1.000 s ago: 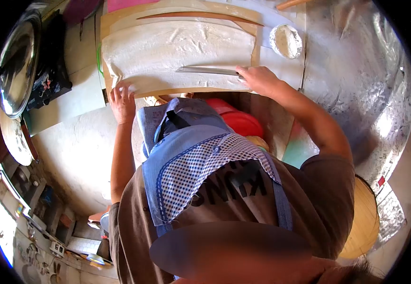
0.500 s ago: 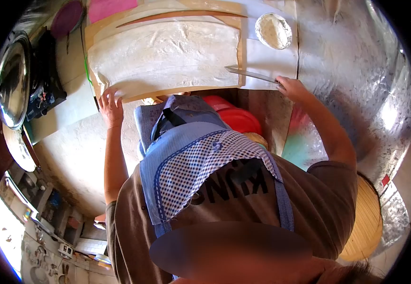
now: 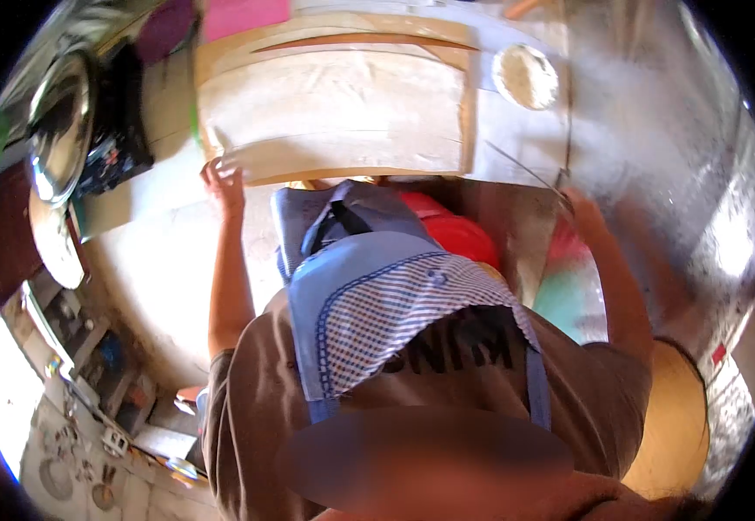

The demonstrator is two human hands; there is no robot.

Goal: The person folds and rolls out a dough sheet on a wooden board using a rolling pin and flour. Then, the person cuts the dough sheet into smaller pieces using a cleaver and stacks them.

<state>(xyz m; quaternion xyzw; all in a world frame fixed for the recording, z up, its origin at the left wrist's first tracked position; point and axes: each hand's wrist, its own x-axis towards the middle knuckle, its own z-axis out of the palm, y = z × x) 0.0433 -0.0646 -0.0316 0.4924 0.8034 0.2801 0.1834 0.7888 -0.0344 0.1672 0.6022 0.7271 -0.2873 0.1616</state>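
Observation:
A wide, pale dough sheet [image 3: 334,108] lies flat on a wooden board [image 3: 264,180], its surface dusted with flour. At the board's front left corner is my left hand [image 3: 223,189], its fingers bent and slightly apart, close to the dough's folded corner. Slight blur hides whether the fingertips touch the dough. My right hand [image 3: 579,208] is closed round the handle of a long knife [image 3: 521,165]. The blade points left and away from me, to the right of the board and apart from the dough.
A bowl of flour [image 3: 525,76] stands right of the board. Along the board's far side lies a long, thin wooden stick [image 3: 351,40]. A shiny round lid [image 3: 60,130] is at the left, and a red plastic item [image 3: 460,234] sits below the table edge.
The knife has moved right, away from the dough's right edge, and its blade looks thinner, turned more edge-on. My left hand stays by the board's left corner. The whole view has shifted slightly.

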